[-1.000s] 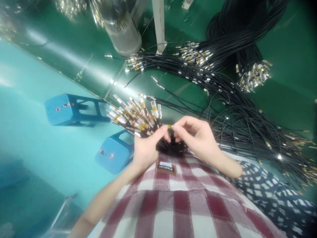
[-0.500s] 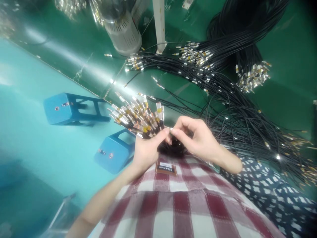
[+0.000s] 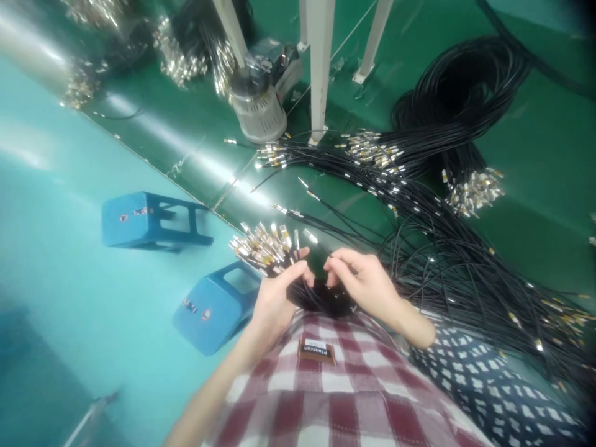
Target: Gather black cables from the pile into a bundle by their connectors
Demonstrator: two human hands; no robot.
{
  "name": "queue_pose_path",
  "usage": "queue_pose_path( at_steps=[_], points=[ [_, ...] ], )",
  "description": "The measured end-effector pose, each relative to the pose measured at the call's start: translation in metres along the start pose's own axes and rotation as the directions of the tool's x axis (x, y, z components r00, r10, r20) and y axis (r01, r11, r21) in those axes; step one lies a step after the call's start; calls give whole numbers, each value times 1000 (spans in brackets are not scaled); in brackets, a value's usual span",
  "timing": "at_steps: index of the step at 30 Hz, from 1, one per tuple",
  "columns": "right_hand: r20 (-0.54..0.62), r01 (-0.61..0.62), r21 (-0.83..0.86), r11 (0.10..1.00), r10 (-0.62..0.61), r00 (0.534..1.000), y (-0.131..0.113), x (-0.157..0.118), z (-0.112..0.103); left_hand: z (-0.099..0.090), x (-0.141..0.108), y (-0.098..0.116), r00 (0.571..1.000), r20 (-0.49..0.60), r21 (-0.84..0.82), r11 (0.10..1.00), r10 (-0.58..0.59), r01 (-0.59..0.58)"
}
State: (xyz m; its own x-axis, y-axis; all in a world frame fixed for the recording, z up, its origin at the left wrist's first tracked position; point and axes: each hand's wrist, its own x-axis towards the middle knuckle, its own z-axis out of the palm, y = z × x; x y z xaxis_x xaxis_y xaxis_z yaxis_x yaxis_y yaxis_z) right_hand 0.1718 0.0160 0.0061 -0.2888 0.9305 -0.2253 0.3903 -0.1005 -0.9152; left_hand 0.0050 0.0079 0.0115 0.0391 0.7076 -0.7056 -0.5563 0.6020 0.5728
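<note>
My left hand [image 3: 275,297] is wrapped round a bundle of black cables, whose silver and yellow connector ends [image 3: 263,247] fan out above the thumb. To its right, my right hand [image 3: 361,278] pinches a single black cable with thumb and forefinger. That cable's silver end [image 3: 310,236] points up and left, between the two hands. Below the hands, a dark coil of cable [image 3: 330,299] lies against the red-and-white checked apron [image 3: 344,372].
Loose black cables [image 3: 447,242] spread across the green surface to the right, with a large coil [image 3: 465,81] behind. A grey machine [image 3: 261,115] stands by white posts [image 3: 320,74]. Blue stools [image 3: 128,218] are at left, and more cable bundles [image 3: 179,59] lie upper left.
The view has shifted, so the surroundings sit lower in the picture. My hands have moved a little apart, and a single cable end now shows between them.
</note>
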Motion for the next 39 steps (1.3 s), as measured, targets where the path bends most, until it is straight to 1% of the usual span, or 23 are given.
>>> queue_pose_path(
  at_steps=[3, 5, 6, 7, 9, 10, 11, 12, 13, 14, 16, 18, 21, 24, 27, 30, 32, 33, 35, 37, 39],
  points=[
    [41, 15, -236, 972, -5, 999, -18, 16, 16, -7, 4, 0, 999, 33, 26, 999, -23, 22],
    [128, 33, -356, 934, 14, 992, -30, 26, 18, -14, 6, 1, 997, 45, 38, 997, -66, 64],
    [196, 29, -367, 930, 47, 979, -34, 32, 16, -18, 7, 1, 994, 59, 38, 996, -87, 85],
    [282, 11, -336, 942, 90, 955, -35, 37, 12, -21, 7, 0, 992, 79, 32, 995, -98, 96],
    [470, -41, -187, 981, 126, 873, -29, 51, 5, -26, 9, 0, 989, 112, 5, 996, -94, 94],
    [522, -60, -135, 989, 123, 844, -21, 59, 2, -28, 10, -1, 990, 109, -14, 996, -87, 89],
    [524, -63, -134, 989, 125, 842, -9, 68, 1, -30, 12, -1, 992, 94, -33, 996, -85, 89],
    [495, -47, -171, 984, 127, 860, 4, 78, 1, -32, 14, -2, 994, 71, -54, 994, -87, 91],
    [388, -33, -306, 952, 156, 909, 19, 88, 4, -34, 16, -2, 995, 49, -78, 992, -91, 95],
    [284, -52, -406, 912, 180, 942, 35, 99, 8, -35, 18, -2, 995, 34, -101, 990, -95, 98],
    [137, -81, -538, 839, 182, 974, 62, 117, 21, -38, 22, -3, 995, 24, -135, 986, -95, 97],
    [90, -66, -601, 796, 149, 985, 81, 128, 34, -41, 23, -5, 995, 33, -154, 983, -96, 100],
    [101, -6, -658, 753, 96, 990, 96, 132, 45, -41, 23, -7, 993, 59, -186, 977, -99, 108],
    [108, 16, -685, 728, 80, 991, 101, 129, 47, -37, 25, -6, 996, 53, -204, 975, -78, 87],
    [86, -3, -692, 722, 87, 993, 102, 129, 52, -34, 28, -4, 998, -1, -166, 984, -70, 68],
    [48, -49, -670, 741, 109, 993, 96, 134, 60, -34, 30, -4, 998, -22, -132, 990, -57, 54],
    [28, -81, -633, 770, 127, 991, 88, 132, 60, -35, 29, -6, 999, -24, -128, 991, -47, 43],
    [27, -88, -607, 790, 131, 991, 83, 129, 56, -35, 28, -6, 999, -23, -130, 991, -44, 40],
    [50, -73, -538, 840, 119, 992, 73, 114, 42, -34, 25, -7, 999, -25, -138, 990, -38, 34],
    [96, -38, -457, 889, 92, 991, 63, 89, 21, -31, 21, -7, 999, -34, -137, 990, -39, 34],
    [137, -20, -309, 951, 66, 988, 55, 59, -1, -26, 17, -6, 998, -50, -131, 991, -43, 36]
  ],
)
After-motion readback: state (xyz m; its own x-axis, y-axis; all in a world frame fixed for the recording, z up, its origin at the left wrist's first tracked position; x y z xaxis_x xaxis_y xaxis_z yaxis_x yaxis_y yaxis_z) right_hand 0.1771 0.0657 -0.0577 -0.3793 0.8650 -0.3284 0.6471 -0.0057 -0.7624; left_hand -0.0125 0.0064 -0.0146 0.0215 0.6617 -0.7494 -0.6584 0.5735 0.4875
